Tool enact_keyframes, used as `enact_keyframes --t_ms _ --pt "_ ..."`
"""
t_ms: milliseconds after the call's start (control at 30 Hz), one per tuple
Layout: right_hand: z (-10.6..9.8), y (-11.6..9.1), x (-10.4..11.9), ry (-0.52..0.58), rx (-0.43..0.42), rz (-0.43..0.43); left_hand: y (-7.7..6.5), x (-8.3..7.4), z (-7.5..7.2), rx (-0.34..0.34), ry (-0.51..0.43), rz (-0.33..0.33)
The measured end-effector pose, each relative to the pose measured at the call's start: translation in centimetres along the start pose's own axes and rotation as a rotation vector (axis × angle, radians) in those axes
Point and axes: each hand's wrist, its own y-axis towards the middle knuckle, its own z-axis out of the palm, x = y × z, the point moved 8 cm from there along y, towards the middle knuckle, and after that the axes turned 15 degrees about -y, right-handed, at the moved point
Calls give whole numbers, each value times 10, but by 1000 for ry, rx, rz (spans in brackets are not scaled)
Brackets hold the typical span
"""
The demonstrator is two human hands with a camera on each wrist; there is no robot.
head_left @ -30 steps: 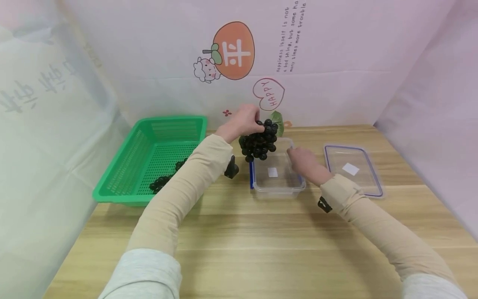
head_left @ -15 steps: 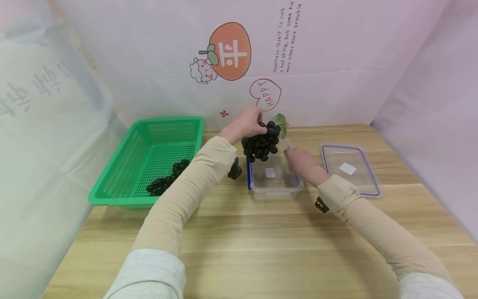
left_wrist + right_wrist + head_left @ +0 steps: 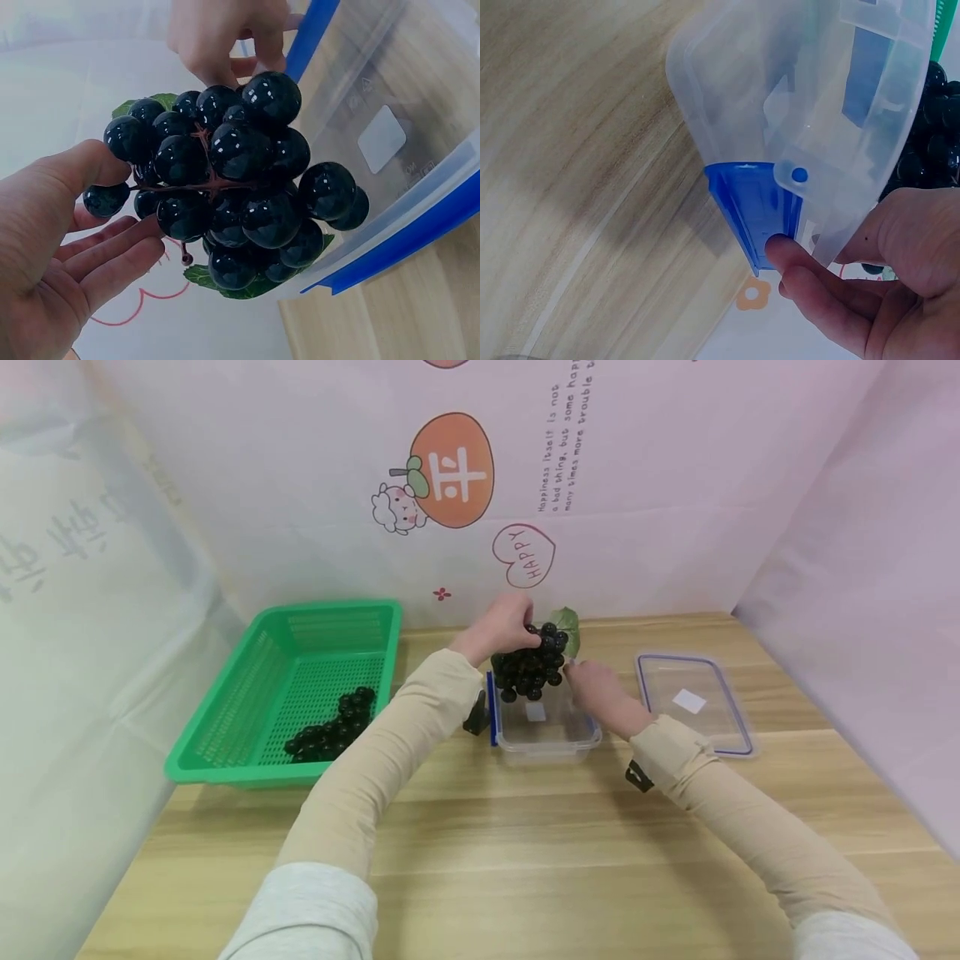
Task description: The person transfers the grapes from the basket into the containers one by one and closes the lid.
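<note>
From my distant seat I see the left hand [image 3: 501, 631] gripping a bunch of dark grapes [image 3: 530, 664] between thumb and fingers, at its upper edge, so the bunch hangs over the back part of the clear box [image 3: 547, 746]; whether it touches the box wall, I cannot tell. I suppose that it is held from the top in order that the fingers do not come between the fruit and the box. The right hand [image 3: 603, 697] pinches the right side of the box near the far corner, with fingertips at the blue flap [image 3: 754, 206], and in my judgement this keeps so light a box from sliding. The lid [image 3: 697, 722] lies flat on the table [image 3: 570, 860], to the right of the box, probably so that the top is free. The green basket [image 3: 277, 774] stands at the left, near enough to be reached by the left hand, I think. Now I count: one box, one lid, one basket, one bunch in the left hand, and at least two green leaves [image 3: 568, 631] on it. More dark grapes [image 3: 330, 735] lie in the basket, but whether one bunch or two, I cannot tell, because the sleeve [image 3: 397, 739] covers part.
</note>
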Motion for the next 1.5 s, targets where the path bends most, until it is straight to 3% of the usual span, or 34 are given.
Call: enact_keyframes --t_ms 633,1067,1500 --pt "-2 -2 1 -31 -27 1 11 13 21 31 56 -39" --pt "-2 -2 2 -35 -47 -6 18 25 42 47 37 -29" --pt "-3 -5 0 -9 -46 13 24 27 54 60 27 -33"
